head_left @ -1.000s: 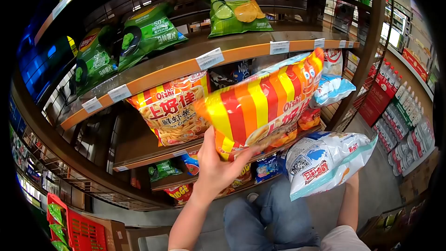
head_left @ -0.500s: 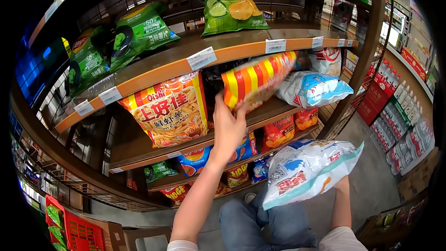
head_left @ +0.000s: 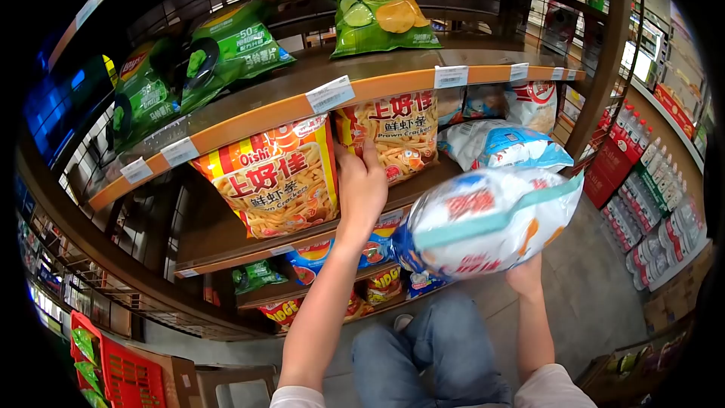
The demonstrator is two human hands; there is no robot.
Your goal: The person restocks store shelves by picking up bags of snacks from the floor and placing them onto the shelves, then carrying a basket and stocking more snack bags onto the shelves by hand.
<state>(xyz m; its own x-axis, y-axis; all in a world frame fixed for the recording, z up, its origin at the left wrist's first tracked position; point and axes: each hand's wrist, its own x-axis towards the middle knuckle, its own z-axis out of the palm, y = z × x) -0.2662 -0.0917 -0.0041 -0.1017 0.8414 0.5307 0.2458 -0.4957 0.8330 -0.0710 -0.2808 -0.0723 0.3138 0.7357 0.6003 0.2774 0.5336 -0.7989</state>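
My left hand point(head_left: 364, 190) grips the lower left side of a red-and-yellow prawn crackers bag point(head_left: 404, 136), which now stands upright on the middle shelf with its printed front toward me. Left of it stands a matching prawn crackers bag point(head_left: 279, 181). With my right hand point(head_left: 525, 276) I hold a large white-and-blue snack bag point(head_left: 491, 219) from below, in front of the shelf; it is slightly blurred and covers part of my fingers. Behind it, a light-blue and white snack bag point(head_left: 502, 145) lies on the middle shelf.
Green potato chip bags point(head_left: 385, 15) stand on the upper shelf, above its orange edge strip point(head_left: 257, 117). More snack bags sit on the lower shelves. A red basket point(head_left: 132, 374) is at lower left, and bottled drinks point(head_left: 657, 204) stand at right.
The prawn crackers bag in my left hand has turned from tilted to upright, its front now facing me. My right hand has lifted the white-and-blue bag up toward the shelf and turned it.
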